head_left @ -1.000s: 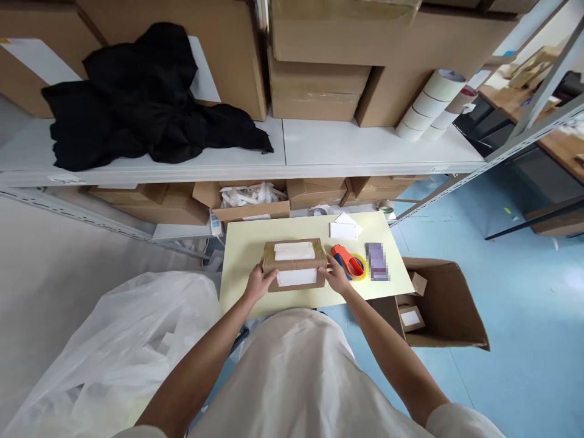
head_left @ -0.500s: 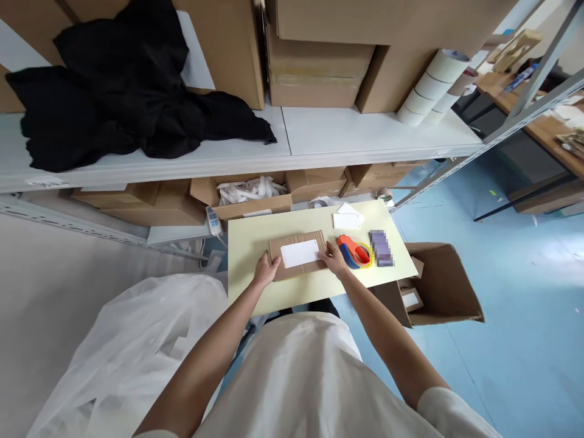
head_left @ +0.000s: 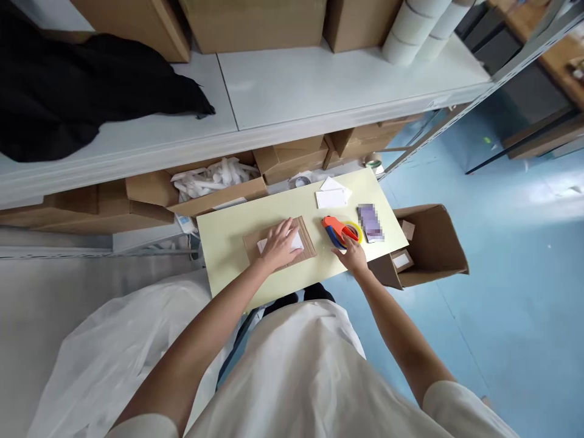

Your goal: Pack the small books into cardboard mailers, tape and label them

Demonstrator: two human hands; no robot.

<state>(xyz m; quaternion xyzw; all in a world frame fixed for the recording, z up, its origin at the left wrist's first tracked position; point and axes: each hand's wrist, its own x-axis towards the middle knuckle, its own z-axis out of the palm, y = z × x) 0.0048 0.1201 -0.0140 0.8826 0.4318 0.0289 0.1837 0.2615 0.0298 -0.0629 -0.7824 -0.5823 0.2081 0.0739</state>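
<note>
A flat cardboard box [head_left: 306, 234] with a white label [head_left: 296, 242] on top lies on the pale yellow tabletop. Spread over the label, my left hand [head_left: 278, 244] rests flat on the box and hides part of it. My right hand [head_left: 353, 257] is at the near side of an orange and blue tape dispenser [head_left: 335, 229], its fingertips at the handle and its thumb held apart. The dispenser carries a yellow-rimmed roll of tape [head_left: 357, 231] and still lies on the table.
White cards [head_left: 331, 198] and a blurred purple phone-like item [head_left: 370, 222] lie on the table [head_left: 228, 243]. An open carton [head_left: 438, 243] with small boxes stands on the floor at right. Behind is a shelf [head_left: 283, 91] with boxes, black cloth [head_left: 91, 91] and white rolls [head_left: 410, 30].
My left hand has moved from the box's left edge onto its label. My right hand has left the box's right edge and come to the tape dispenser. The view has shifted.
</note>
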